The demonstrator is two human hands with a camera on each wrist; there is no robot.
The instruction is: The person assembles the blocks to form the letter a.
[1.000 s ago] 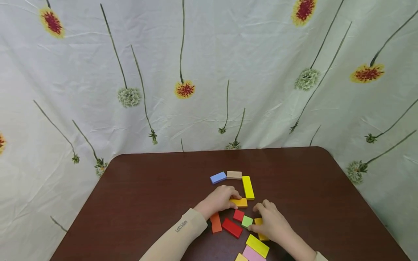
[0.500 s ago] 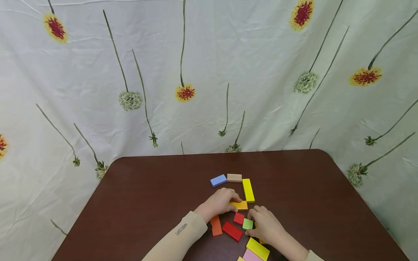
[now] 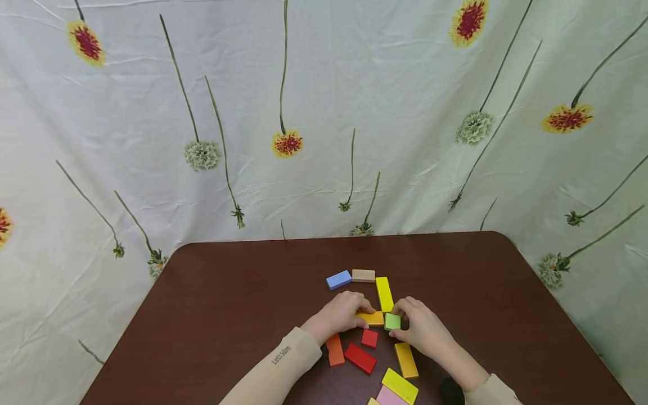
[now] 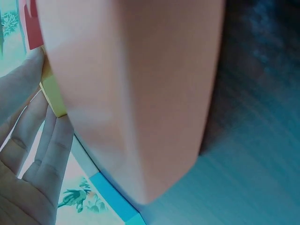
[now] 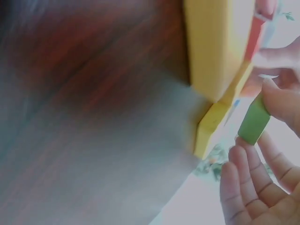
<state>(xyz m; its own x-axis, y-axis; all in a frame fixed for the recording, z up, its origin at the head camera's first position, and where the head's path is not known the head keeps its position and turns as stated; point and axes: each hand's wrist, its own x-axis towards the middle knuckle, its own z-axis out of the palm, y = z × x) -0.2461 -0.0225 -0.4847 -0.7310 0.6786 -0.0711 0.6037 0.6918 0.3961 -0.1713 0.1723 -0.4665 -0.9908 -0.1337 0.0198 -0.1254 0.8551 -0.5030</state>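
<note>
With my right hand (image 3: 422, 327) I pinch the green block (image 3: 392, 322), likely light, stiff and best held by opposite sides, just beside the orange-yellow block (image 3: 374, 319) my left hand (image 3: 340, 311) grips on the tabletop (image 3: 243, 304).

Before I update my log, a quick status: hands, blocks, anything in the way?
Right hand pinching green block. Left hand gripping amber block. Small red block nearby, not visibly in the way.

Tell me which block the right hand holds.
The small green block, pinched between thumb and fingers of the right hand; no other block in view is green.
</note>
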